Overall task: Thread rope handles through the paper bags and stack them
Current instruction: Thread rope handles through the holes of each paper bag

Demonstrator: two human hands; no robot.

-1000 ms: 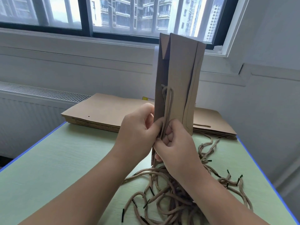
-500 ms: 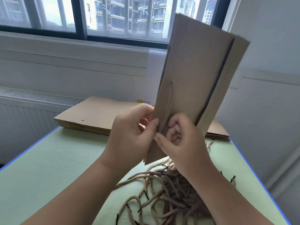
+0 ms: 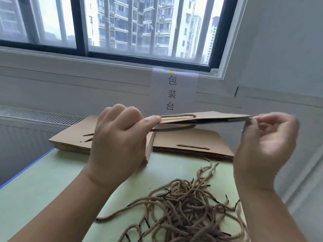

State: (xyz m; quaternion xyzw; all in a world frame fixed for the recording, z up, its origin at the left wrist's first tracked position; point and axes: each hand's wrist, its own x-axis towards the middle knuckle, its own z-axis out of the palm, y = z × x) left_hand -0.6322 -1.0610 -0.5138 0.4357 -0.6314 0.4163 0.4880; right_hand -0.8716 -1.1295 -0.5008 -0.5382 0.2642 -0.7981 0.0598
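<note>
Nearest, below the paper bag (image 3: pixel 209 117): a loose tangle of rope (image 3: pixel 188 205), tan, twisted, black-tipped, sprawled on the pale green bench (image 3: pixel 43 186).

Held flat and edge-on in the air, brown and stiff, with a rope handle (image 3: pixel 176 116) looped along its top face. Gripped at its left end by the left hand (image 3: pixel 117 145), thumb laid on top and fingers curled beneath. Pinched at its right corner by the blurred right hand (image 3: pixel 264 145), between curled fingertips.

Just behind and below the bag: two low stacks of flat bags, a left stack (image 3: pixel 73 138) and a right stack (image 3: pixel 192 138), on the bench.

Farther behind the bag: a white paper label (image 3: pixel 174 89) on the wall, then a dark-framed window (image 3: pixel 139 23).
</note>
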